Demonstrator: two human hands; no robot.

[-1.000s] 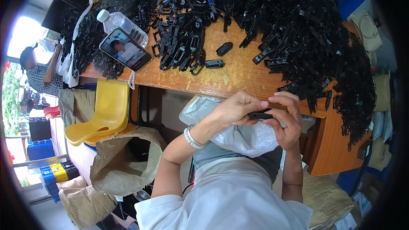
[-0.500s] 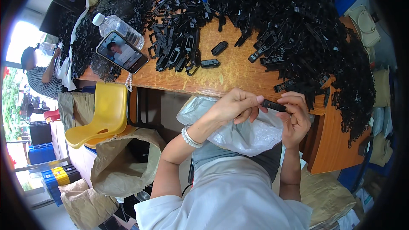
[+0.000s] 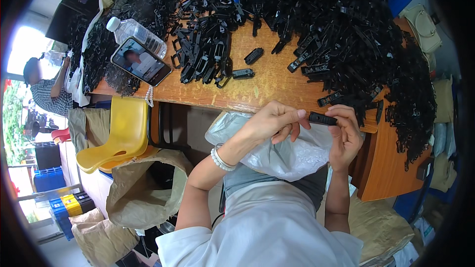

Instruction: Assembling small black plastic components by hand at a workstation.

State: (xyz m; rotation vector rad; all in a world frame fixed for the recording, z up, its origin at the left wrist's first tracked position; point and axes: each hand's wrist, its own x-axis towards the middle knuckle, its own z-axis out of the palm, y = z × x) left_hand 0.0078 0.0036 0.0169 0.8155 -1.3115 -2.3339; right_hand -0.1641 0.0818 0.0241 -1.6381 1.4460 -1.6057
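Note:
My right hand pinches a small black plastic clip-like part between thumb and fingers, above the table's front edge. The part has a ridged top and lies nearly level. Just off its left end is my left hand, its fingers bent and loosely apart, with nothing visible in them. A white beaded bracelet circles my left wrist. Beneath both hands, a whitish plastic bag spreads over my lap. Two similar black parts, one behind the other, lie on the wooden table.
Large heaps of black plastic parts cover the right and back; a smaller pile lies left of centre. A phone leans on a clear bottle. At left are a yellow chair, an open paper sack and another person.
The black part has shifted slightly right in my right hand. My left fingertips, which were at its left end, are now apart from it.

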